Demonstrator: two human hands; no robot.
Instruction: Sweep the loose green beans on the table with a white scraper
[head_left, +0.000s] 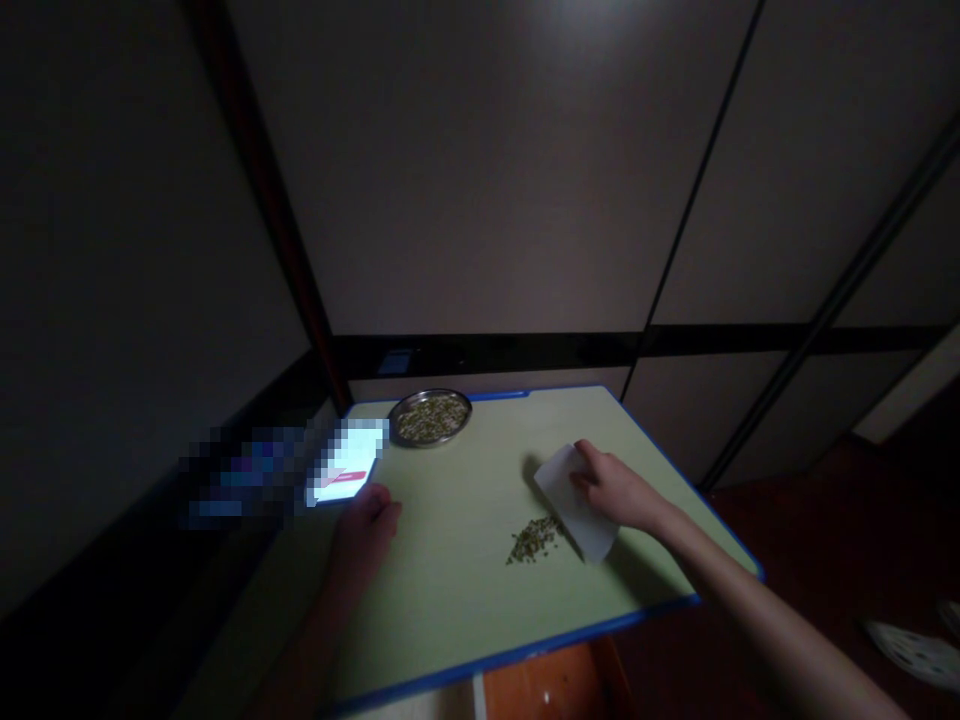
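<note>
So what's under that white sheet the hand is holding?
Green tabletop is under the white sheet, and a pile of little green bits sits by its edge. Whether more bits hide right beneath can't be seen: the sheet and right hand cover that part.

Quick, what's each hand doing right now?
Left hand: fingers look curled, near the lit screen; too dark to tell whether it's shut or holding anything.
Right hand: closed on the white sheet, beside the seed pile.
</note>
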